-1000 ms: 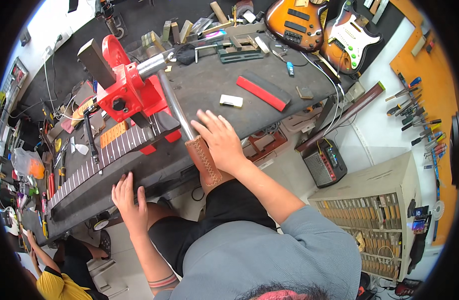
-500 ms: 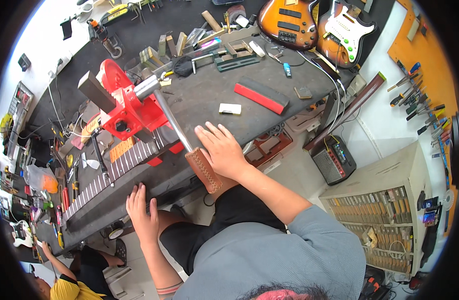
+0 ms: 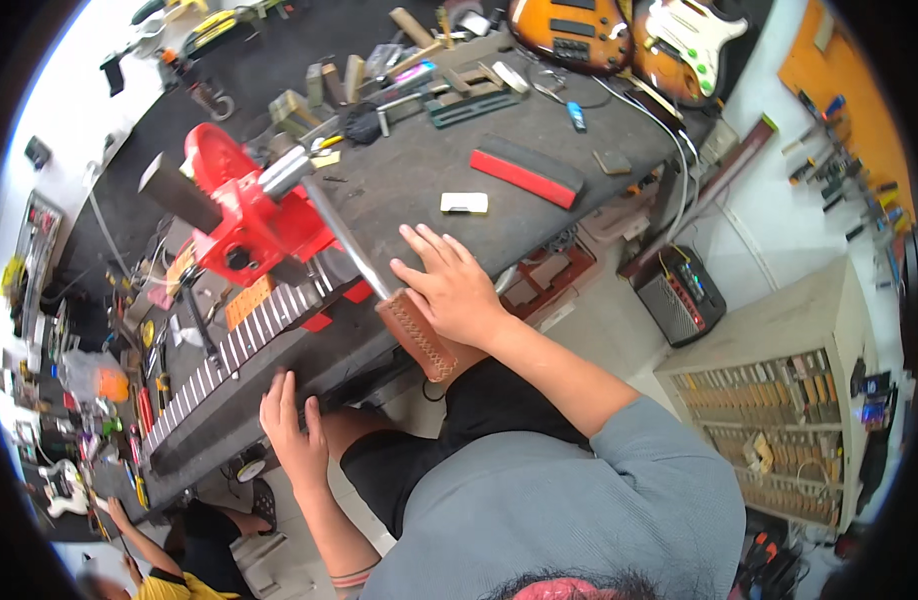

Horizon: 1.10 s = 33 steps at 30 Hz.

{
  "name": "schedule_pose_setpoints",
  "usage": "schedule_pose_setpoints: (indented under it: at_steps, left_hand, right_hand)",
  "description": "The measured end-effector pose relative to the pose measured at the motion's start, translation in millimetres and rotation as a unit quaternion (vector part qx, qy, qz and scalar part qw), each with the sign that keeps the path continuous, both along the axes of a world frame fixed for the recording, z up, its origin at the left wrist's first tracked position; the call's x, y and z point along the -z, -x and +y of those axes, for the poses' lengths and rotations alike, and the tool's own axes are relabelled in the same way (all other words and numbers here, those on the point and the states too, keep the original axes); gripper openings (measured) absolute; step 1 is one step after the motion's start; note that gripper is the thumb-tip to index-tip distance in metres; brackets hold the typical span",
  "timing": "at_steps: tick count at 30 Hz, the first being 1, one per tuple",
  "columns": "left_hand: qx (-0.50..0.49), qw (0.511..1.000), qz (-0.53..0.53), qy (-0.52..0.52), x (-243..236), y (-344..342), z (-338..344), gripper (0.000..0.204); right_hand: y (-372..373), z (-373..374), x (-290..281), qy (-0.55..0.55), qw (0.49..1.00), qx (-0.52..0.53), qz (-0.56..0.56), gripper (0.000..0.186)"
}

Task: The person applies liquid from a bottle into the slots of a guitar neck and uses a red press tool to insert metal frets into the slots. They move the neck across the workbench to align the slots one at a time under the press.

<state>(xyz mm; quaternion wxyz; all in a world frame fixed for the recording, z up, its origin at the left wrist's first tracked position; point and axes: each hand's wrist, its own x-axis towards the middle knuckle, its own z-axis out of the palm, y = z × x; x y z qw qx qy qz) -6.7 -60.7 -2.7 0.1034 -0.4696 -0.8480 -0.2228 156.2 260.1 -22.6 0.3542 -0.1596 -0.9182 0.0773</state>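
A red arbor press [image 3: 249, 225] stands on the dark workbench, its steel lever slanting down toward me. That lever ends in a brown stitched leather grip [image 3: 417, 338]. My right hand [image 3: 454, 292] lies beside the grip at the bench edge, fingers spread and palm down; its thumb side is close to the leather, and I cannot tell whether they touch. A guitar neck [image 3: 234, 350], with a dark fretboard and pale fret lines, runs from under the press toward the lower left. Near it, at the front edge, my left hand [image 3: 297, 430] is open with fingers extended, holding nothing.
A red-sided block [image 3: 527, 178] and a small white box [image 3: 464, 203] lie right of the press. Two sunburst guitar bodies [image 3: 569, 32] sit at the back. An amplifier [image 3: 681, 300] and a drawer cabinet [image 3: 759, 400] stand right. A person in yellow [image 3: 164, 585] works at lower left.
The whole view has shifted and turned slightly. My right hand's fingers look a little more spread beside the leather grip. Otherwise, the press and the neck keep their places.
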Motion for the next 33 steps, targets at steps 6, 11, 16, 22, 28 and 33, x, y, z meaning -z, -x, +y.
schedule_pose_setpoints:
  at_steps: [6, 11, 16, 22, 28, 33]
  left_hand:
    - [-0.017, 0.998, 0.053, 0.007, 17.9, -4.0, -2.8, 0.059]
    - [-0.009, 0.998, -0.001, -0.066, 5.6, 0.3, 2.1, 0.052]
    - [0.000, 0.998, 0.021, -0.055, 13.7, 0.2, 7.9, 0.062]
    - [0.002, 0.999, 0.020, -0.047, 16.0, -0.9, -10.4, 0.062]
    - [-0.029, 0.996, -0.041, -0.069, 3.8, -10.6, -12.8, 0.065]
    - [-0.017, 0.999, -0.013, -0.048, 9.3, -3.4, -16.3, 0.065]
  right_hand:
    - [17.2, -6.2, -0.7, 0.030, 0.999, -0.025, -0.001, 0.063]
    - [17.0, -10.1, -13.6, 0.093, 0.994, -0.043, 0.029, 0.038]
    - [16.0, 11.5, 28.7, -0.033, 0.998, 0.016, -0.053, 0.063]
    - [20.8, -7.6, 10.2, -0.064, 0.998, 0.006, -0.021, 0.044]
    - [19.7, 5.3, 21.6, -0.091, 0.995, 0.000, -0.045, 0.077]
    - [18.4, 2.0, 18.4, -0.058, 0.997, 0.002, -0.047, 0.074]
